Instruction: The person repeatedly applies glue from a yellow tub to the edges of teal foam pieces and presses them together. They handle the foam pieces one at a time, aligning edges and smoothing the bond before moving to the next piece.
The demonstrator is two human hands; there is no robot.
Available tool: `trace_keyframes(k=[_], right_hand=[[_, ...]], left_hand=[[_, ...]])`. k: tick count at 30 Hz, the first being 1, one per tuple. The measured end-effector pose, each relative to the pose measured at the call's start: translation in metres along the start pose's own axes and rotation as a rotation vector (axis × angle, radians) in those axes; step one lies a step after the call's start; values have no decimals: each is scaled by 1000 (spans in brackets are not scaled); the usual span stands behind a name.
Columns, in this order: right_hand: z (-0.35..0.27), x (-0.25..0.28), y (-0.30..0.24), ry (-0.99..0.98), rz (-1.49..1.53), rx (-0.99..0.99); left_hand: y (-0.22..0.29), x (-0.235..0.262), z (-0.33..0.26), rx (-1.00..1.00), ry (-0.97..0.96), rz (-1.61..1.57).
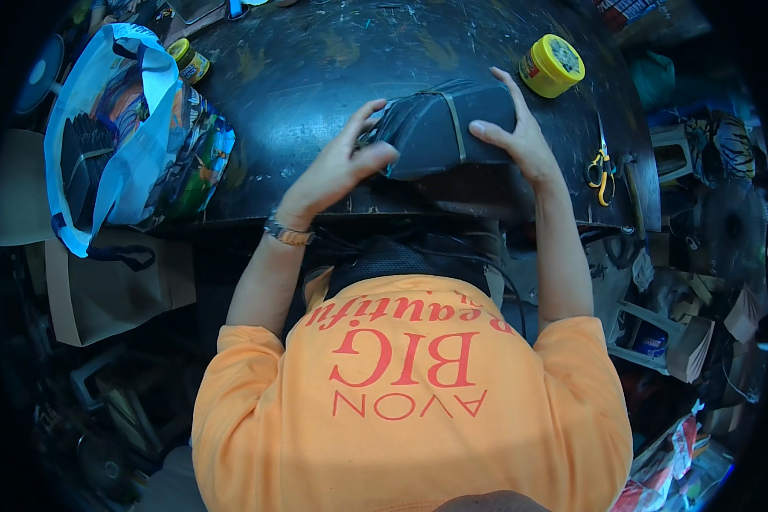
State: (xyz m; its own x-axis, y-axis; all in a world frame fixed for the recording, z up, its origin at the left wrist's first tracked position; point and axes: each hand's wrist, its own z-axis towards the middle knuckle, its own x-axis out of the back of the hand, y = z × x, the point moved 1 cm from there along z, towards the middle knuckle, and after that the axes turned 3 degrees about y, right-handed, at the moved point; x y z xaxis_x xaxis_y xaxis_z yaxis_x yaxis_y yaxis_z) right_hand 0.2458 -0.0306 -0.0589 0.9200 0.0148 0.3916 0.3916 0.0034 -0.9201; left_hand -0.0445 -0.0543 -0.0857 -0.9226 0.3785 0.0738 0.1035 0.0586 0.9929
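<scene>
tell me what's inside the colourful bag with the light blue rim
Inside the bag, a stack of dark flat pieces shows, with a pale band across it. Whatever lies beneath cannot be seen, covered by the stack and the bag's side.

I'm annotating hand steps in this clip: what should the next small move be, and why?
Perhaps close the bare left hand more snugly on the stack of thin, black, curved pieces: it looks loosely spread at the left end, contact unclear, while the bare right hand holds the other end. A narrow pale band crosses the stack.
</scene>
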Motion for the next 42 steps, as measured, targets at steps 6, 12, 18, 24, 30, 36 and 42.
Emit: trace_keyframes(k=[6, 12, 18, 24, 30, 36, 42], right_hand=[[-27, -8, 28, 124, 189, 51], [-15, -3, 40, -35, 271, 160], [-24, -6, 31, 0, 227, 236], [-45, -2, 23, 54, 548, 127], [-50, 40, 23, 220, 673, 129], [-45, 35, 41, 513, 161, 152], [-50, 28, 44, 485, 244, 153]], left_hand=[[8, -33, -6, -236, 108, 446], [7, -23, -14, -375, -13, 529], [5, -14, -14, -364, -3, 454], [-5, 15, 4, -85, 73, 105], [8, 51, 7, -304, 406, 100], [15, 69, -5, -418, 588, 426], [-20, 32, -18, -424, 285, 786]])
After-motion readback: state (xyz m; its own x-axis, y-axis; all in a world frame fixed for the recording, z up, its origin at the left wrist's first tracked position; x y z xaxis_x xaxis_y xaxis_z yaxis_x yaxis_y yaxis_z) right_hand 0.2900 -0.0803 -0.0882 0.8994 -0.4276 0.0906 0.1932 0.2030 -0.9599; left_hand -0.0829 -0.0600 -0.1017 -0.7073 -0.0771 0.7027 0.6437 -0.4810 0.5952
